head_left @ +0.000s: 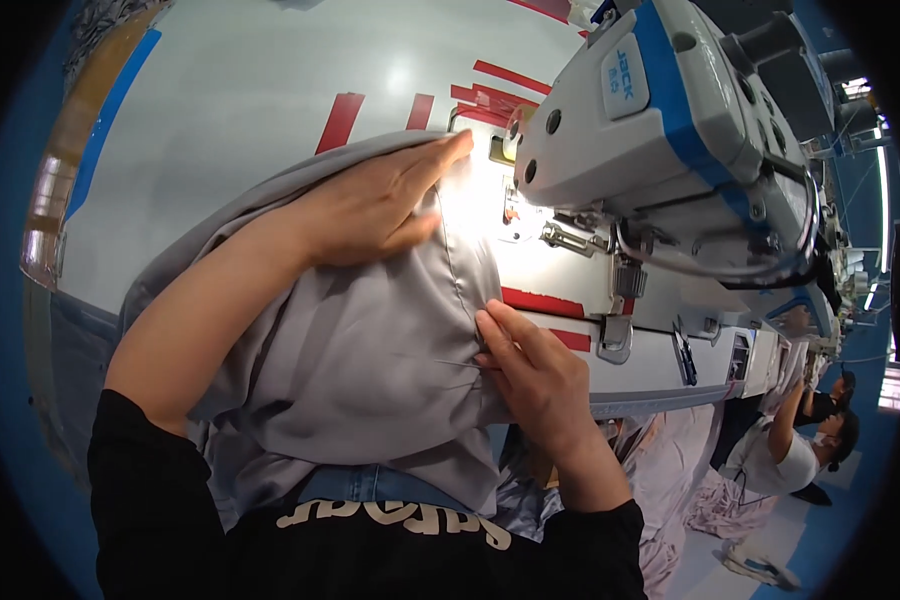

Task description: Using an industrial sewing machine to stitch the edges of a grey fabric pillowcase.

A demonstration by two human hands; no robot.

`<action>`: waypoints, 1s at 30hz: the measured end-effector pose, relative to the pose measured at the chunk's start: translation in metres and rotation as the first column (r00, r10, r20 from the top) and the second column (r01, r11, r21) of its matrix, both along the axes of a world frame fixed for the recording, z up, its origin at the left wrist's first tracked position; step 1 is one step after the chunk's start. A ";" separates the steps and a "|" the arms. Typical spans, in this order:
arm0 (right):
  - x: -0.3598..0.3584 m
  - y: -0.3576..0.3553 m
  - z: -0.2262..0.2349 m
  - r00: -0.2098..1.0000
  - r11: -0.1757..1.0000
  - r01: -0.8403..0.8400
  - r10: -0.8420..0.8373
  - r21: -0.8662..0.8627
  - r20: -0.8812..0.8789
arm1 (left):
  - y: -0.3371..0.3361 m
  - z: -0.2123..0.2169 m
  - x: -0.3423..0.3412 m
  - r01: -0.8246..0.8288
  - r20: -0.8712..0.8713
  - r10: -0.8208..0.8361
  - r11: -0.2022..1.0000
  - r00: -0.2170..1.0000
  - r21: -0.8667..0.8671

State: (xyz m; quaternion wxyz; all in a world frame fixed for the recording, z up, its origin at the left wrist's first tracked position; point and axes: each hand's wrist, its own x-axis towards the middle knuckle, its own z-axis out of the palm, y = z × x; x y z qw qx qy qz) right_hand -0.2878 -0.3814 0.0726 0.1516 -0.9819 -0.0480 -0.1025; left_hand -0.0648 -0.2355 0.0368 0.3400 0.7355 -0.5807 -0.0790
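Observation:
Grey satiny fabric [350,340] spreads from my lap onto the white sewing table, with a stitched seam running down near its right edge. My left hand [375,205] lies on its upper part with the fingers stretched out, the tips beside the lit needle area. Lower down, my right hand [540,370] pinches the fabric's right edge between thumb and fingers, where small puckers gather. A white and blue sewing machine [630,120] stands just right of my hands. Its presser foot [570,236] is apart from the fabric.
Strips of red tape [340,122] mark the white table top [240,80]. Small dark thread snips [685,355] lie at the table's right front. More pale fabric [670,470] hangs below the table. A co-worker in a white top [775,455] sits at the far right.

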 end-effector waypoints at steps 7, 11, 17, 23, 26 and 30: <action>0.012 0.009 -0.001 0.990 0.985 0.139 -0.136 -0.104 0.032 | -0.059 -0.010 0.048 -0.116 0.103 0.159 0.935 0.982 -0.335; 0.011 -0.010 -0.008 0.993 0.993 0.115 -0.115 -0.024 -0.004 | -0.049 0.003 0.047 -0.201 0.309 0.234 0.970 0.922 -0.135; 0.011 -0.008 -0.007 0.999 0.991 -0.015 0.009 0.133 0.050 | -0.047 0.005 0.052 -0.228 0.085 0.238 0.967 0.967 -0.115; 0.010 -0.010 0.000 0.999 0.987 -0.012 0.021 0.163 -0.051 | -0.042 0.016 0.046 -0.185 0.200 0.189 0.982 0.961 -0.041; -0.003 -0.011 0.003 0.993 0.983 -0.030 0.050 0.184 -0.109 | -0.034 0.021 0.053 -0.213 0.297 0.178 0.973 0.938 0.091; -0.006 -0.006 0.005 0.991 0.976 0.027 0.002 0.217 -0.133 | -0.050 0.013 0.045 -0.296 0.055 0.294 0.954 0.954 0.042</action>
